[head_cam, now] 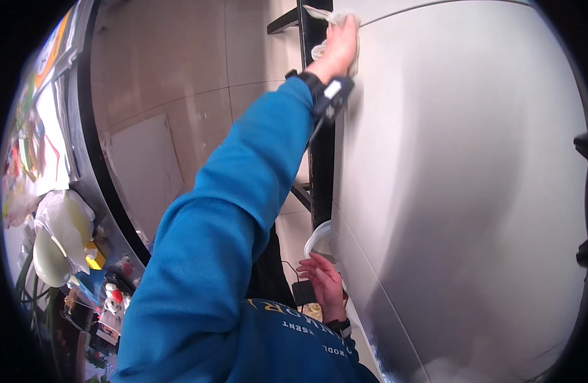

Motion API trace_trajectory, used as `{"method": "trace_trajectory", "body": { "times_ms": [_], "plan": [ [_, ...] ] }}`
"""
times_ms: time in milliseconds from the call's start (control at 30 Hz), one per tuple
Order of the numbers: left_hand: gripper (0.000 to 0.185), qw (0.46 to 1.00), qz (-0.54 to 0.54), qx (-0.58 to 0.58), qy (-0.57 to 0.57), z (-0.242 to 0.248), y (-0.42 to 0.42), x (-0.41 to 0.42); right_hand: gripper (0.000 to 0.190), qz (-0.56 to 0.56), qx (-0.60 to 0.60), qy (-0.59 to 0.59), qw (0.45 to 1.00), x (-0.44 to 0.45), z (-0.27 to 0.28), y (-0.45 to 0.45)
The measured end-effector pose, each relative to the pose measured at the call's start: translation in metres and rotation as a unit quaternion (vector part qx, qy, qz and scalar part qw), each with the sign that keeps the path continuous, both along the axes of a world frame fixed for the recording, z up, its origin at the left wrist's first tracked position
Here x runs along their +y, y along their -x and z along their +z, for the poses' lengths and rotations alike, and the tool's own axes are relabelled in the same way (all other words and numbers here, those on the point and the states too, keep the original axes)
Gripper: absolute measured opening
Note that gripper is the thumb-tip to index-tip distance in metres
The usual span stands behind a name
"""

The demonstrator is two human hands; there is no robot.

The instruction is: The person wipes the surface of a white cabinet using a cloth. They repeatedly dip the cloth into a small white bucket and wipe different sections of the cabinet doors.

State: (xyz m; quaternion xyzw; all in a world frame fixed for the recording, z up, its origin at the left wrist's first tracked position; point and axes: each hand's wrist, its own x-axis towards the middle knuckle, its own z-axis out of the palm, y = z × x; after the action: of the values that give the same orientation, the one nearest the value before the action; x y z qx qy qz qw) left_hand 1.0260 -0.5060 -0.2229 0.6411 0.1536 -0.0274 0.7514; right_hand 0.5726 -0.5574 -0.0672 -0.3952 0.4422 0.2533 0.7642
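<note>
My left arm, in a blue sleeve, reaches far forward, and my left hand (340,45) is closed around a crumpled whitish cloth (318,50). The cloth lies against the meeting line of a long black bar (321,191) and a broad pale glossy panel (447,158). Part of the cloth is hidden under my palm. Close to my body, my right hand (326,285) is empty, with its fingers apart and slightly curled. Just beyond those fingers is a white bucket (314,234), partly covered by the panel's edge.
At the left, a black-edged desk (100,158) carries papers (52,143), a plastic bag (71,215), a yellow box (94,256) and small figurines (113,299). Below is a tiled floor (198,62) with a pale board (143,153). Black legs (283,22) extend from the bar.
</note>
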Motion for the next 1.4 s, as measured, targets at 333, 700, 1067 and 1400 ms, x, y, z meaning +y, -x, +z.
{"method": "trace_trajectory", "body": {
  "times_ms": [333, 700, 1067, 1400],
  "plan": [
    [0.065, 0.951, -0.098, 0.264, 0.130, -0.023, 0.254, -0.038, 0.038, 0.030, -0.030, 0.002, 0.999, 0.000, 0.005, 0.011],
    [0.069, 0.969, -0.114, 0.217, 0.019, -0.001, 0.166, -0.028, 0.038, 0.051, -0.034, 0.040, 0.997, -0.013, 0.021, 0.012],
    [0.049, 0.979, -0.141, 0.097, 0.109, 0.044, 0.281, -0.013, 0.037, 0.048, -0.036, 0.040, 0.997, -0.004, 0.016, 0.003],
    [0.037, 0.943, -0.099, 0.160, 0.275, 0.031, 0.227, 0.008, 0.039, 0.061, -0.047, 0.000, 0.997, 0.004, 0.007, 0.006]
  ]
}}
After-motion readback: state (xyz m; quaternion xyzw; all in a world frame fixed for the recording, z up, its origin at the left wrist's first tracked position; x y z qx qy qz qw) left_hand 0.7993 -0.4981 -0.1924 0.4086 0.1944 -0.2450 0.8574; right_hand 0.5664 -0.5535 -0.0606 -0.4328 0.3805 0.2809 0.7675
